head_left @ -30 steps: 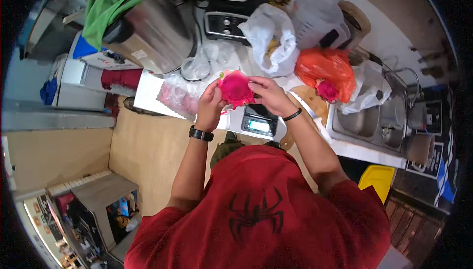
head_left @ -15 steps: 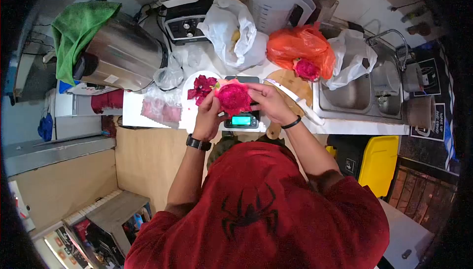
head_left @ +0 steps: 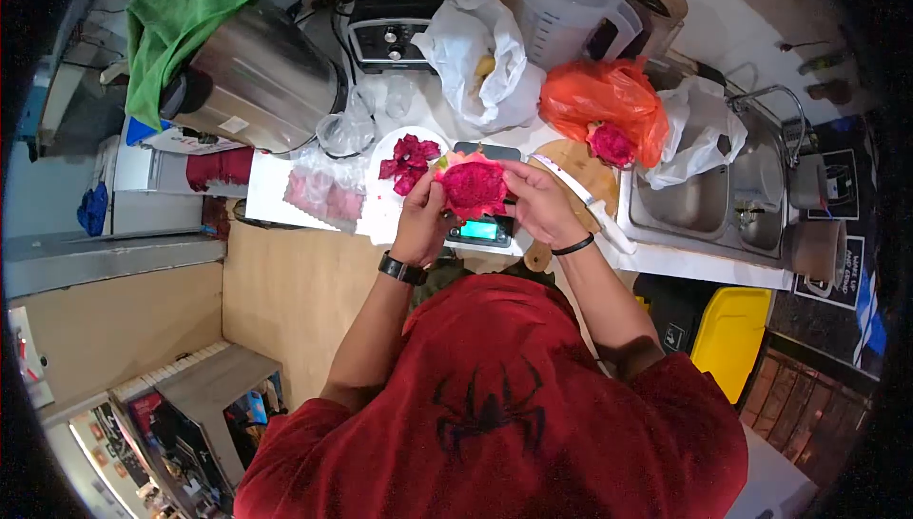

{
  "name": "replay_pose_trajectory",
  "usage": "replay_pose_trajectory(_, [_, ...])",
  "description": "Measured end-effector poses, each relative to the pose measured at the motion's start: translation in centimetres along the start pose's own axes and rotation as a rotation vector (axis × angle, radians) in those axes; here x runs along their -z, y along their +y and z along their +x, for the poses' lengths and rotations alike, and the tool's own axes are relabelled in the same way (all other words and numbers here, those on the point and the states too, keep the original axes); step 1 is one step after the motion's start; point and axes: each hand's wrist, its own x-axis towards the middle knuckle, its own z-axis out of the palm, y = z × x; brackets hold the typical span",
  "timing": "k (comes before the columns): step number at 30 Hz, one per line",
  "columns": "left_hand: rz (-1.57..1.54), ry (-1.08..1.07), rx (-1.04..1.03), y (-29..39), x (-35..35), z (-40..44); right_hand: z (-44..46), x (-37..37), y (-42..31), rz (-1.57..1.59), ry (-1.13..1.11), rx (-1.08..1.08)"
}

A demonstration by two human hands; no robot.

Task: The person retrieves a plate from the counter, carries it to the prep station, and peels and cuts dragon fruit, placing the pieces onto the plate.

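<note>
Between both hands is a piece of red dragon fruit (head_left: 475,188), its pink flesh side showing. My left hand (head_left: 422,224) grips its left edge, and my right hand (head_left: 545,203) grips the right edge. Under the fruit sits a black kitchen scale (head_left: 481,231) with a lit display. Dark red fruit pieces (head_left: 410,159) lie on a white plate (head_left: 378,215) left of the fruit. To the right, a knife (head_left: 597,207) rests on a round wooden board (head_left: 580,165). Another cut dragon fruit piece (head_left: 611,143) is by an orange plastic bag (head_left: 605,100).
A steel sink (head_left: 683,203) is at the right. Behind stand a white plastic bag (head_left: 480,62), a clear pitcher (head_left: 568,15) and a black appliance (head_left: 395,39). A large metal container (head_left: 262,77) with a green towel (head_left: 185,34) is at the left.
The view has shifted, and the plate of red pieces and the knife now show beside the fruit, unlike a second ago. Both hands still hold the fruit, its flesh side clearer now.
</note>
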Motion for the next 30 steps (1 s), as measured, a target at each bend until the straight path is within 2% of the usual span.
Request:
replay_pose_trajectory(5, [-0.155, 0.098, -0.036, 0.9, -1.2, -0.5, 0.5, -0.9, 0.0, 0.049, -0.02, 0.019])
replay_pose_trajectory(9, [-0.163, 0.017, -0.075, 0.1, 0.1, 0.2, 0.9, -1.1, 0.1, 0.066, 0.02, 0.03])
replay_pose_trajectory(12, [-0.149, 0.034, -0.055, -0.2, 0.3, 0.6, 1.1, -1.0, 0.3, 0.003, 0.043, 0.03])
replay_pose_trajectory(19, [-0.022, -0.083, 0.12, -3.9, -0.7, 4.1, -1.1, 4.3, -0.5, -0.149, 0.231, -0.01])
replay_pose_trajectory(24, [0.157, -0.045, 0.293, -5.8, -6.9, 6.2, -4.2, 7.8, -3.0, -0.133, 0.459, 0.035])
replay_pose_trajectory(30, [0.225, -0.043, 0.409, -9.2, -11.1, 9.8, -6.5, 13.4, -5.0, -0.074, 0.535, 0.117])
